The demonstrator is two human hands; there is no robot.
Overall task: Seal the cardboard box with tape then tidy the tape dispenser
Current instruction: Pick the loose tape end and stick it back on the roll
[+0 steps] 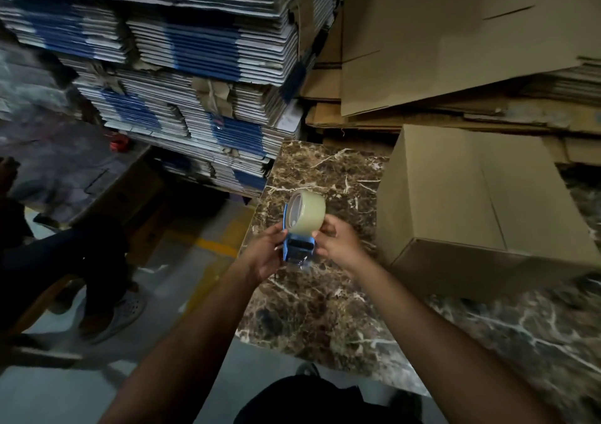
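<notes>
Marble table (312, 309) amid stacked flattened cartons (182, 65).

This looks like a packing warehouse or storeroom — tall stacks of flattened blue-and-white cartons (182, 65) fill the back, and loose brown cardboard sheets (455, 43) lie piled to the right. An assembled cardboard box (481, 202) sits on a marble-patterned desk (318, 300). The concrete floor (182, 261) carries painted yellow lines — typical of a storage or dispatch area.
</notes>
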